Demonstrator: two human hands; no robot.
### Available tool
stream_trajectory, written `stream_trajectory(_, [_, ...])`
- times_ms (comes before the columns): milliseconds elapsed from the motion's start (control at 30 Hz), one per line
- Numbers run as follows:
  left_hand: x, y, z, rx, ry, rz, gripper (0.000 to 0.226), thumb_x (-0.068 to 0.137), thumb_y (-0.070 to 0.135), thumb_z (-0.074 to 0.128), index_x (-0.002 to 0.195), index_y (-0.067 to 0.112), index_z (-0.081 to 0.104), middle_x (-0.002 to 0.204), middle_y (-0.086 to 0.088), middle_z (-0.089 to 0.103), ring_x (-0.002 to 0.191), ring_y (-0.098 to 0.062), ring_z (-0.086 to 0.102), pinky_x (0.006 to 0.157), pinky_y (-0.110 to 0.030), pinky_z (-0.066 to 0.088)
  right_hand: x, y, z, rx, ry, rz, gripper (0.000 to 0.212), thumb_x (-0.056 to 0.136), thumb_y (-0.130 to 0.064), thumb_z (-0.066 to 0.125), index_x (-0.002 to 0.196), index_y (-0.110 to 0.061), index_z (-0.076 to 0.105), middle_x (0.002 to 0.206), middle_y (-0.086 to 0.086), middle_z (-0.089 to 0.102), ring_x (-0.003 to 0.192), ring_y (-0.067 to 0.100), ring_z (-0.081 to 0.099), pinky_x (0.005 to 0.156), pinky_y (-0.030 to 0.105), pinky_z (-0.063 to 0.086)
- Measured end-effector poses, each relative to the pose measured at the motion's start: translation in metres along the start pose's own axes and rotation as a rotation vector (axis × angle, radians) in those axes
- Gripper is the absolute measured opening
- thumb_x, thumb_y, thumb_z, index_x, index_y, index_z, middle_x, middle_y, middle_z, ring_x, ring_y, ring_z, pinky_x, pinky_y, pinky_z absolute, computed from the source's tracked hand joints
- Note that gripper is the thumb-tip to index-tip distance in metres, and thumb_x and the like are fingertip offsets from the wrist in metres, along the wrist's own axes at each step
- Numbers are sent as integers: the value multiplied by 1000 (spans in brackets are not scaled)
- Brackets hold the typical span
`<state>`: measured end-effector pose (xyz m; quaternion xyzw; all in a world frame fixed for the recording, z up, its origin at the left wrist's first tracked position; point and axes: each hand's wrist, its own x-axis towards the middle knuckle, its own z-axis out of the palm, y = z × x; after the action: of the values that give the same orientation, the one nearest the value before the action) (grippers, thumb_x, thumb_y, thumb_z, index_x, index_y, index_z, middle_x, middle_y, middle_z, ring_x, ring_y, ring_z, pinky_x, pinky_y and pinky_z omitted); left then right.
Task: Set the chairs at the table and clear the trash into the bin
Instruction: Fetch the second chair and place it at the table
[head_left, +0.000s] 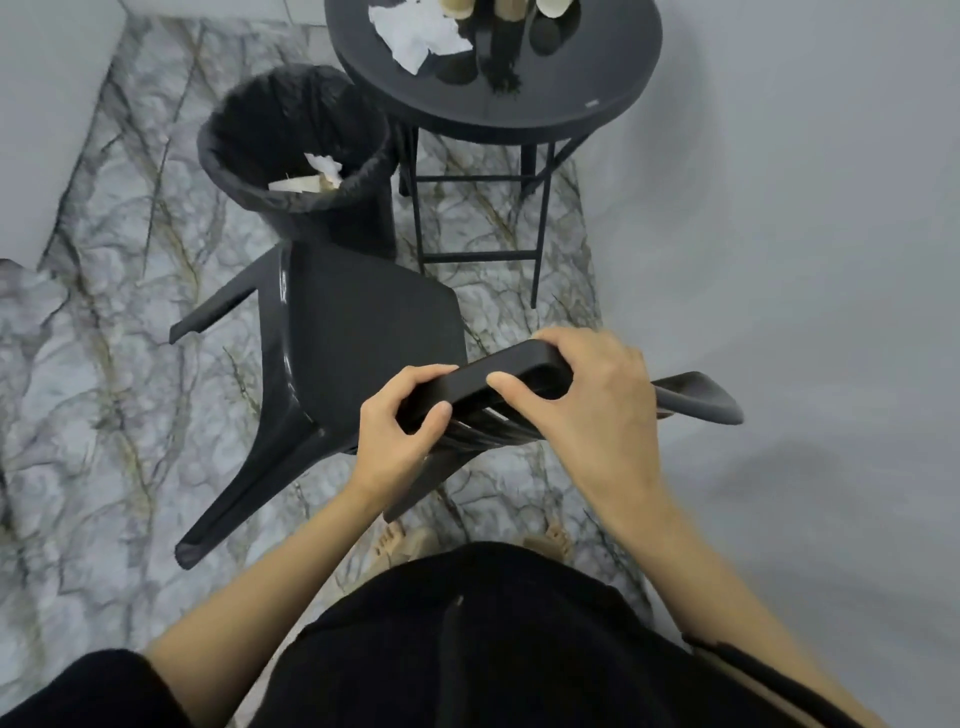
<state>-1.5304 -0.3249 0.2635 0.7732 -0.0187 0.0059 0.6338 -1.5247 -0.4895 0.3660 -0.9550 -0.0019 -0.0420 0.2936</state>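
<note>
Head view, nearest the camera: black clothing fills the lower frame, with two bare forearms reaching forward and bare feet (550, 540) on the marble-patterned floor (104, 364). Left hand (400, 431) is closed around the near end of the top rail of a black plastic chair (358, 338), fingers curled under the rail. Right hand (597, 400) is closed over the same rail just to the 3 o'clock side of the left, thumb under, fingers over the top. Chair is tilted, its seat facing the 11 o'clock direction, two legs splayed toward 8 and 9 o'clock; whether any leg touches the floor cannot be told. Beyond the chair at 11 o'clock stands a black bin (306, 166) lined with a black bag, holding white crumpled paper (324, 165) and pale scraps. Just beside the bin at 1 o'clock stands a round black surface (587, 88) on thin metal legs. On it lies crumpled white tissue (415, 31), with paper cups (553, 6) at the top edge, partly cut off. Grey wall lies at 3 o'clock.
</note>
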Motion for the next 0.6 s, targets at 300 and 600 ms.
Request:
stream_trajectory(300, [-41,15,-124,-66,56,3,41,79,63,55,112,40,61,112,12,67,107,-14,63,93,-38,50,-25,-111,33,90,-198,-287,48,77,-53,44,108,-23,63,94,-8,68,89,11,59,77,22,44])
stream_trajectory(600, [-58,36,-202,-58,96,50,59,74,72,52,107,23,60,103,15,70,97,-5,64,84,-20,52,-40,-128,47,73,-376,-478,40,86,-52,41,108,-27,61,95,-15,66,84,4,59,73,22,49])
